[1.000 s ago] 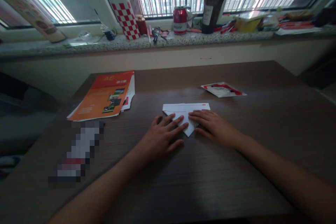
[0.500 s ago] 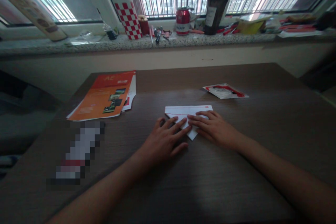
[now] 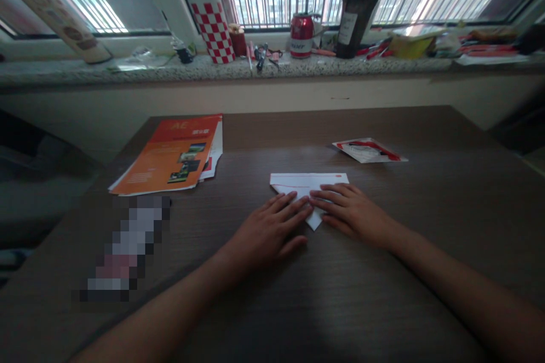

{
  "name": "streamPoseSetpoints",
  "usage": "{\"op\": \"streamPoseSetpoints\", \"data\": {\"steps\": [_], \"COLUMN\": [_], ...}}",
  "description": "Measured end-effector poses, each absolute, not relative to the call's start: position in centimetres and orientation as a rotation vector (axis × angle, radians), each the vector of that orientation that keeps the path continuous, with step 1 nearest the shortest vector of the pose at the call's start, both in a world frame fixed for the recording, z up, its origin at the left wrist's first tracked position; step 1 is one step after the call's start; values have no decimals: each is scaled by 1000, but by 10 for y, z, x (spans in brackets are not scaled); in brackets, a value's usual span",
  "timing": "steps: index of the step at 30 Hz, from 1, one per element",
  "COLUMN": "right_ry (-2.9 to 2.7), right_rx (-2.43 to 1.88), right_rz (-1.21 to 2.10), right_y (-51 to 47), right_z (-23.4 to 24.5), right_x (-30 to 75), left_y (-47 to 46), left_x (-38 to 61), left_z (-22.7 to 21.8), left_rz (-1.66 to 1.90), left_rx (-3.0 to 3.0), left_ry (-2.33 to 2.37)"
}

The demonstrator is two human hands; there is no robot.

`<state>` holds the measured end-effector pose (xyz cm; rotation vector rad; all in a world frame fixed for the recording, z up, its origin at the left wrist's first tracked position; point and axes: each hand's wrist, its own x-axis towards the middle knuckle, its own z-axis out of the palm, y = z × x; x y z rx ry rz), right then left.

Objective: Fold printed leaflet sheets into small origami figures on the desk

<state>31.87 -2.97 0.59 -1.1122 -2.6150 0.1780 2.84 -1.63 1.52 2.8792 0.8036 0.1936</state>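
A white folded sheet of paper (image 3: 298, 180) with thin red lines lies flat on the brown table (image 3: 264, 306). Its straight edge faces the window and its pointed tip faces me. My left hand (image 3: 272, 228) rests palm down over the paper's left part, fingers stretched out. From the other side my right hand (image 3: 351, 207) lies on the right part, fingers also extended and almost meeting the left fingertips. The pointed tip shows between and below the hands. Parts of the paper's sides are hidden under the fingers.
Beyond the paper lies a red-and-white folded paper piece (image 3: 369, 151). An orange booklet (image 3: 170, 153) sits at the back left, with a pixelated object (image 3: 128, 249) nearer me. The windowsill (image 3: 170, 71) holds a checkered bottle (image 3: 213, 28), a red can (image 3: 301, 36) and a dark cup (image 3: 356, 22).
My left index finger and its neighbours have straightened and lie flatter on the paper. The whole scene has shifted slightly in view; the paper and right hand keep about the same position on the table.
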Motion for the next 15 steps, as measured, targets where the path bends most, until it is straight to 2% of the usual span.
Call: {"op": "streamPoseSetpoints", "data": {"steps": [15], "right_ry": [-2611], "right_rx": [-1134], "right_rz": [223], "right_y": [-32], "right_z": [2], "right_x": [325], "left_y": [-16], "left_x": [27], "left_z": [19], "left_rz": [114], "left_rx": [2825], "left_ry": [834]}}
